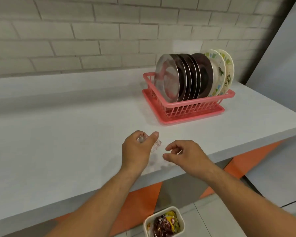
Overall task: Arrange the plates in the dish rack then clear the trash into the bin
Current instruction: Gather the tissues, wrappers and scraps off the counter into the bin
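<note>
The plates [193, 77] already stand on edge in the pink dish rack [188, 106] at the far right of the white surface [58, 134], packed in a row that runs left to right, their faces turned toward the left; that half of the task looks finished. What is left is the trash. The bin [164, 223] sits on the floor below the near edge of the surface and already holds crumpled wrappers [166, 223]. The left hand [137, 149] hovers over the surface with its fingers [153, 135] curled around a small piece of clear, crinkled plastic [156, 144], probably the last scrap; its long axis seems to run from far left to near right through the fist, though it is too see-through to be sure. The right hand [186, 154] hangs just beside it, fingers loosely bent and holding nothing. No other litter shows on the surface, so carrying this piece down to the bin appears to be the remaining step.
</note>
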`<action>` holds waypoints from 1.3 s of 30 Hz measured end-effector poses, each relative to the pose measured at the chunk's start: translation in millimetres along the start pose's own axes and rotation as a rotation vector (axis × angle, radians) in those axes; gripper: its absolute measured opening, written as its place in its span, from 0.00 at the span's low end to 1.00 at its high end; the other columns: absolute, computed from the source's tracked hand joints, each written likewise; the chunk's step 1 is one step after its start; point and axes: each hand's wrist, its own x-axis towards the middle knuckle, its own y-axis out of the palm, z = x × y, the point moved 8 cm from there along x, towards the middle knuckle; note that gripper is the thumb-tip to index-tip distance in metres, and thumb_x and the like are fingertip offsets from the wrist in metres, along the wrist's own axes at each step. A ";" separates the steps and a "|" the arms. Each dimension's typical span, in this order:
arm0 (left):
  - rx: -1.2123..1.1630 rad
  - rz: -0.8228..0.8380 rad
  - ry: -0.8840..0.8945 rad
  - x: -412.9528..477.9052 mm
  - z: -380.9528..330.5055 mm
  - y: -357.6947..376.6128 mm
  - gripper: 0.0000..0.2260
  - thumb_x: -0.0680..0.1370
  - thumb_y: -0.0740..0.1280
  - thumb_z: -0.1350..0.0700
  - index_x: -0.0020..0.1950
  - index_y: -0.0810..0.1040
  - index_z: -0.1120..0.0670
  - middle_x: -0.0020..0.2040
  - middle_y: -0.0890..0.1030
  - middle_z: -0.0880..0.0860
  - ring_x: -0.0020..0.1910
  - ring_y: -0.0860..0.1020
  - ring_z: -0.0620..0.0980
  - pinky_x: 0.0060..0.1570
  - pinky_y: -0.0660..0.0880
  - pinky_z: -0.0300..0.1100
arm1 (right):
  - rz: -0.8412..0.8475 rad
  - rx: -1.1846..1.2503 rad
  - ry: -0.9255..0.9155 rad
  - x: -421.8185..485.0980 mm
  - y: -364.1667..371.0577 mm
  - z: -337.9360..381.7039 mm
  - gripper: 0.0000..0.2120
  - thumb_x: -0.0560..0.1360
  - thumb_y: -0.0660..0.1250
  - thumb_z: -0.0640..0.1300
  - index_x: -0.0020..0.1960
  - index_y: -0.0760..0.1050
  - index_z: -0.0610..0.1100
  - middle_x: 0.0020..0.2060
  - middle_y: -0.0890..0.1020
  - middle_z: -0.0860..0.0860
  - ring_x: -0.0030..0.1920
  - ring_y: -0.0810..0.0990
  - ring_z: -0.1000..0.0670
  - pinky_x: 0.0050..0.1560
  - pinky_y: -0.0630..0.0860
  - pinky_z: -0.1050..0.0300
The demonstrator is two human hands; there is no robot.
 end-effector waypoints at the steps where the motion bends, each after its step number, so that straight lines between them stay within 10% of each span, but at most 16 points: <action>1: 0.032 0.013 0.006 -0.8 -0.8 0.2 0.19 0.68 0.73 0.39 0.31 0.71 0.51 0.26 0.72 0.44 0.28 0.70 0.44 0.31 0.68 0.39 | -0.005 -0.046 0.016 -6.8 -7.3 -8.6 0.06 0.69 0.74 0.54 0.44 0.79 0.56 0.36 0.81 0.56 0.37 0.78 0.61 0.35 0.70 0.69; 5: 0.171 0.145 0.069 -21.8 -7.7 25.6 0.14 0.69 0.73 0.51 0.31 0.69 0.51 0.26 0.71 0.43 0.27 0.68 0.43 0.26 0.66 0.33 | 0.025 -0.143 0.063 -31.4 -22.3 -33.7 0.03 0.72 0.72 0.53 0.43 0.79 0.55 0.38 0.81 0.57 0.39 0.78 0.59 0.36 0.69 0.68; 10: 0.164 0.331 0.169 -59.3 -7.9 69.4 0.06 0.77 0.65 0.61 0.45 0.77 0.49 0.48 0.80 0.48 0.42 0.79 0.45 0.41 0.81 0.48 | 0.174 -0.163 0.115 -58.8 -18.7 -84.0 0.03 0.74 0.70 0.51 0.43 0.80 0.53 0.39 0.81 0.57 0.38 0.79 0.59 0.34 0.70 0.68; 19: 0.572 0.477 0.209 -130.1 56.1 162.9 0.10 0.78 0.64 0.58 0.45 0.69 0.42 0.39 0.79 0.45 0.38 0.77 0.44 0.34 0.76 0.43 | 0.328 -0.213 0.191 -95.2 -13.8 -212.5 0.04 0.75 0.69 0.52 0.41 0.78 0.56 0.39 0.80 0.60 0.42 0.79 0.59 0.41 0.75 0.61; 26: 0.967 0.586 0.087 -157.0 180.6 199.8 0.15 0.74 0.59 0.35 0.37 0.69 0.45 0.32 0.75 0.45 0.31 0.74 0.45 0.26 0.65 0.38 | 0.322 -0.200 0.283 -110.9 22.5 -313.0 0.08 0.73 0.67 0.54 0.36 0.75 0.59 0.38 0.80 0.59 0.39 0.78 0.58 0.42 0.78 0.56; 35: 1.241 0.610 0.084 -177.3 376.9 228.3 0.21 0.80 0.48 0.39 0.39 0.72 0.51 0.37 0.80 0.51 0.36 0.78 0.54 0.35 0.71 0.43 | 0.329 -0.267 0.298 -103.9 137.0 -458.4 0.12 0.77 0.61 0.58 0.53 0.78 0.53 0.47 0.81 0.55 0.45 0.78 0.53 0.47 0.78 0.54; 39: 1.327 0.814 0.101 -185.2 494.4 255.2 0.21 0.80 0.43 0.47 0.58 0.71 0.53 0.54 0.73 0.56 0.52 0.72 0.56 0.43 0.70 0.47 | 0.314 -0.295 0.210 -71.8 203.2 -519.0 0.15 0.78 0.61 0.54 0.61 0.76 0.50 0.55 0.78 0.52 0.51 0.76 0.51 0.50 0.75 0.55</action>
